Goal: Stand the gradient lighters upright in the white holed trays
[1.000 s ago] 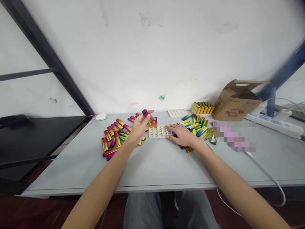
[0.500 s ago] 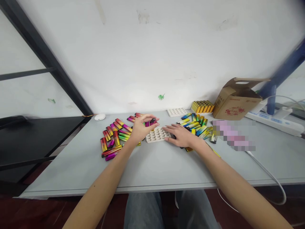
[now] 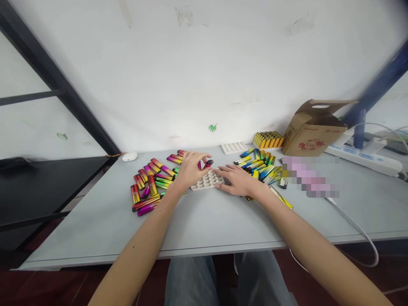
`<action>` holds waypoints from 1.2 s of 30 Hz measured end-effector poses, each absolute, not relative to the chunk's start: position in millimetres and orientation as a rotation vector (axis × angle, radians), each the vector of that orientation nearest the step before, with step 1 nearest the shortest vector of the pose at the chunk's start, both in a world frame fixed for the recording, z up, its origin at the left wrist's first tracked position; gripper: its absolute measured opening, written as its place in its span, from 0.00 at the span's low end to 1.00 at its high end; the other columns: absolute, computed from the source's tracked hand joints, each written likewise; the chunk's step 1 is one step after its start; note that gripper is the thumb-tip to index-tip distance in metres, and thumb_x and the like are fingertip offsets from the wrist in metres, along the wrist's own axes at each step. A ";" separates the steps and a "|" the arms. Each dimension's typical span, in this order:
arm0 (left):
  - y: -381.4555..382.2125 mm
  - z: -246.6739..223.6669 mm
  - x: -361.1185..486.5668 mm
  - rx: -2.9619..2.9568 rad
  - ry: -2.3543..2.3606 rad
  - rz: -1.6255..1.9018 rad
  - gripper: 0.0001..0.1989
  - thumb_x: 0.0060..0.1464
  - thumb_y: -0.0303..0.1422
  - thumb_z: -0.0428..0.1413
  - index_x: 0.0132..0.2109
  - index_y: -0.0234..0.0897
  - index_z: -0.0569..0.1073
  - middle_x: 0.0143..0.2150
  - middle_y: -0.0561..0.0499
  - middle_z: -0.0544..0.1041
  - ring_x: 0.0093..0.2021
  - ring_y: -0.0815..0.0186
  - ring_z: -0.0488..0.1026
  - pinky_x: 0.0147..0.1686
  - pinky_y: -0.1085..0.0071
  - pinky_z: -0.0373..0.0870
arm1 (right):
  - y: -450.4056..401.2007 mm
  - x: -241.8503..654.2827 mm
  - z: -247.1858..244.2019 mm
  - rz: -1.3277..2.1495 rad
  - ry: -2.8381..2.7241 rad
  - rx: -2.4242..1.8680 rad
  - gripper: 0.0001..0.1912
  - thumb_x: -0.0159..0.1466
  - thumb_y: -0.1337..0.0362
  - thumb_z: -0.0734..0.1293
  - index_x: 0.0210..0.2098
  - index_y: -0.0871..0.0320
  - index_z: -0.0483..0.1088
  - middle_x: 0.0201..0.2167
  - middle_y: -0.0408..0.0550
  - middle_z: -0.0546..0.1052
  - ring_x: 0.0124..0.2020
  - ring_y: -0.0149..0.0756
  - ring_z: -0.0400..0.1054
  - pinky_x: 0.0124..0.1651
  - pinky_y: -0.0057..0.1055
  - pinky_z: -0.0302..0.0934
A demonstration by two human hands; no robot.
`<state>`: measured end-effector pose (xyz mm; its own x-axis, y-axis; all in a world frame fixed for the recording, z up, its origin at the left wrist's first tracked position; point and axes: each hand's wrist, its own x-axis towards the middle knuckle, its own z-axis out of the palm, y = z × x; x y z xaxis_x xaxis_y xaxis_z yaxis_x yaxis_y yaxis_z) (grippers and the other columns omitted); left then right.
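A white tray with rows of round holes lies on the grey table in front of me. Over its back left part my left hand pinches a dark-topped red lighter. My right hand rests at the tray's right edge, fingers spread, and I make out nothing held in it. Red, yellow and purple lighters lie loose to the left of the tray. Blue, green and yellow lighters are heaped to the right, some hidden behind my right hand.
Behind stand another white holed tray and a tray packed with upright yellow lighters. An open cardboard box, a power strip and a white cable are at the right. A white case sits back left.
The view has shifted slightly. My left hand still pinches a lighter above the tray, now with more red showing on it. My right hand stays spread at the tray's right edge.
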<state>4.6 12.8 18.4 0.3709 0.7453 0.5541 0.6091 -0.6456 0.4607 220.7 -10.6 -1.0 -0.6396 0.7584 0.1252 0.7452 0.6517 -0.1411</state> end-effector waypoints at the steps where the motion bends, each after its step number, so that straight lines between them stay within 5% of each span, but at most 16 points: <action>1: 11.9 20.3 4.3 2.455 1.237 1.124 0.20 0.47 0.32 0.62 0.49 0.44 0.74 0.37 0.50 0.77 0.46 0.55 0.69 0.57 0.56 0.51 | -10.4 220.7 -1.7 0.110 -2.694 -1.237 0.33 0.66 0.45 0.57 0.65 0.55 0.58 0.60 0.56 0.66 0.60 0.56 0.58 0.63 0.51 0.47; 5: 10.2 26.4 2.9 2.490 1.298 1.055 0.27 0.46 0.34 0.63 0.55 0.44 0.71 0.37 0.50 0.77 0.47 0.53 0.68 0.56 0.55 0.50 | -10.1 220.6 -4.2 0.081 -2.694 -1.245 0.34 0.65 0.45 0.58 0.66 0.55 0.56 0.61 0.56 0.66 0.61 0.56 0.57 0.64 0.52 0.45; 36: 15.5 20.4 -5.7 2.412 1.424 1.107 0.30 0.44 0.37 0.64 0.56 0.44 0.69 0.40 0.49 0.77 0.48 0.52 0.69 0.57 0.56 0.51 | -11.6 220.3 -1.4 0.088 -2.699 -1.273 0.34 0.65 0.45 0.58 0.66 0.53 0.55 0.61 0.56 0.65 0.61 0.56 0.58 0.62 0.50 0.48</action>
<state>-5.7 15.5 20.4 0.2856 0.8018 0.5250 0.7064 -0.5463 0.4500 220.3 -11.6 -1.4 -0.6264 0.7709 0.1153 0.7618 0.6368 -0.1188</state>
